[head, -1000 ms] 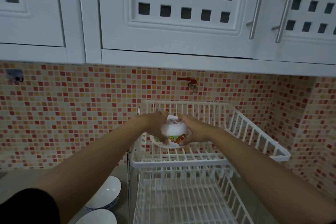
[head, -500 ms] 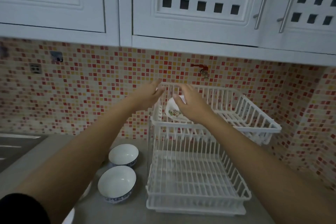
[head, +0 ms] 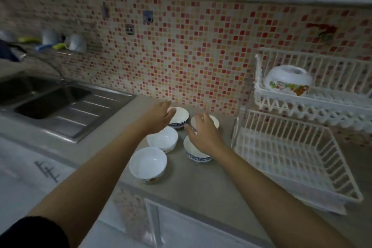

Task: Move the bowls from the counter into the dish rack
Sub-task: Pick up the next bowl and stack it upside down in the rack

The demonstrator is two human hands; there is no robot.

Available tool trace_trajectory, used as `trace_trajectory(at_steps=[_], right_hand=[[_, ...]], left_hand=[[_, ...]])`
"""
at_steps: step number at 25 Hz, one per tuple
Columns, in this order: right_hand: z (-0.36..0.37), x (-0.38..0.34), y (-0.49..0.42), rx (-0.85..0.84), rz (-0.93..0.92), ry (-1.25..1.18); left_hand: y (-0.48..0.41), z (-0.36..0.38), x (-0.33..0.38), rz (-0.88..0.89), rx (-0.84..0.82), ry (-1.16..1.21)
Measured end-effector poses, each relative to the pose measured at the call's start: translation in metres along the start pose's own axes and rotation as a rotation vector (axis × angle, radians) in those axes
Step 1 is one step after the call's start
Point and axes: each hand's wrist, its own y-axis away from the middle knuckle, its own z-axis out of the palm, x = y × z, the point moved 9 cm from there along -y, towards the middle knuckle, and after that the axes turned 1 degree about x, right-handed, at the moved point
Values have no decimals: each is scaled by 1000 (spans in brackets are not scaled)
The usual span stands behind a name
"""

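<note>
Both hands (head: 159, 117) hover over counter bowls (head: 162, 139).

Five white bowls (head: 148, 162) stand upright in a cluster on the grey counter (head: 201, 187), while a sixth, flower-patterned bowl (head: 288, 80) lies upside down in the white dish rack's (head: 291, 159) upper tier.

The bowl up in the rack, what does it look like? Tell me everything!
The bowl in the rack is white and shiny, like ceramic, with a band of red, orange and green pictures near its rim. It sits upside down, foot ring up, tilted a little, at the left end of the white dish rack's top shelf. Only the rack touches it; neither hand is near.
</note>
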Motion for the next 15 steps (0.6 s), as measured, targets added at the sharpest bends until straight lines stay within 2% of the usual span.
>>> trace_trajectory(at_steps=[3, 7, 10, 15], right_hand=[[104, 2, 5, -158, 184, -92], [197, 18, 10, -228, 414, -174], [240, 36, 14, -271, 613, -289], [267, 40, 12, -284, 663, -350]], left_hand=[[22, 56, -85, -134, -130, -20], [35, 114, -167, -258, -245, -55], [32, 142, -204, -369, -249, -40], [34, 167, -217, -400, -298, -23]])
